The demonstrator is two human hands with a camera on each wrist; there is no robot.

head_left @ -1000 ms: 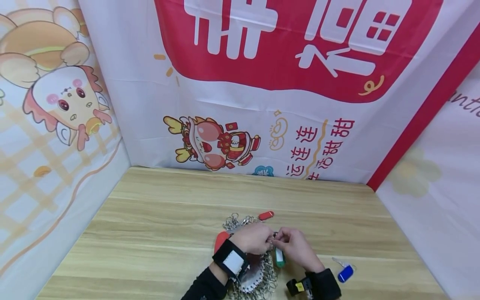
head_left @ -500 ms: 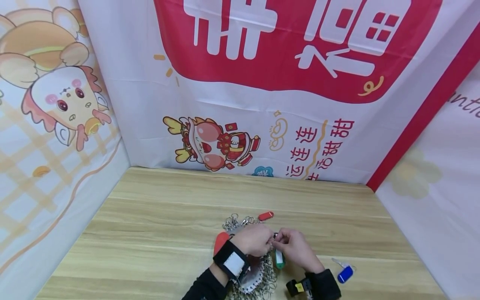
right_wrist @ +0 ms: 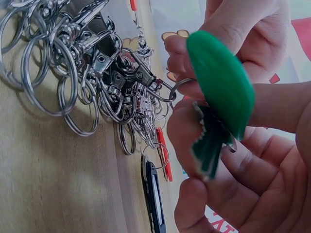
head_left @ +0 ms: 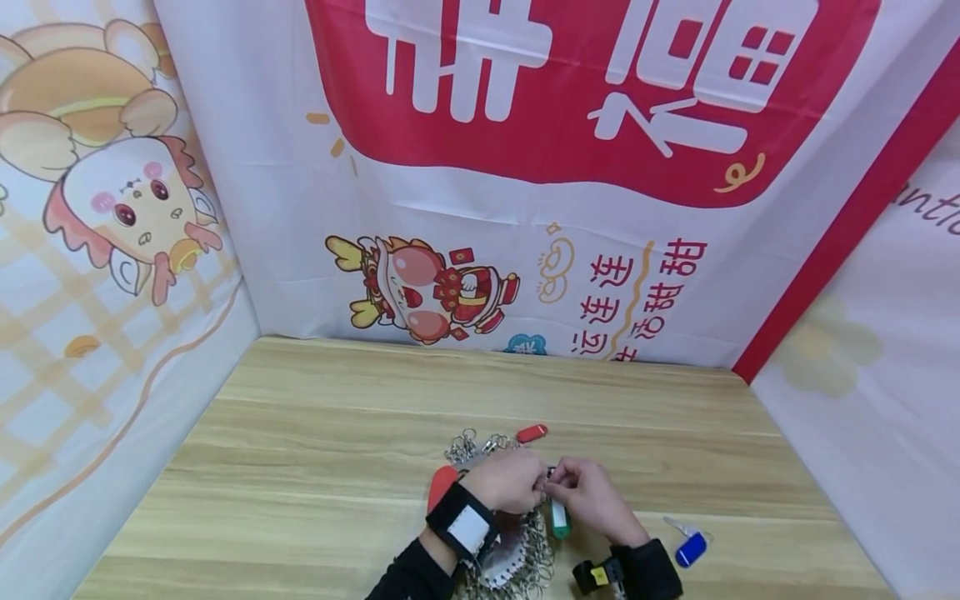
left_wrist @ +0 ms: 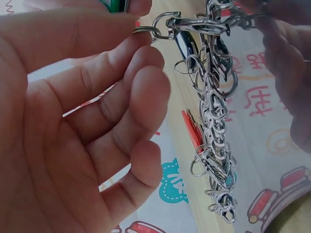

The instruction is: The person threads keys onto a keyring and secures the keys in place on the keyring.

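Note:
My left hand (head_left: 506,481) reaches over a round shiny disc (head_left: 504,562) whose toothed rim bears several metal clasps with split rings. In the left wrist view its thumb and forefinger pinch a split ring (left_wrist: 149,30) linked to a clasp (left_wrist: 192,25); the other fingers are loosely bent. My right hand (head_left: 588,493) meets it at the disc's right side, thumb and forefinger together, holding a green key tag (head_left: 559,517). A toothed key (right_wrist: 210,143) lies against this tag in the right wrist view, with right-hand fingers behind it. The ring on the tag is largely hidden by fingers.
A red tag (head_left: 532,432) lies behind the disc, and an orange-red rounded part (head_left: 442,483) shows at its left. To the right lies a blue key tag (head_left: 691,548) with a key. A black tag (right_wrist: 154,196) on a ring shows beyond the clasps.

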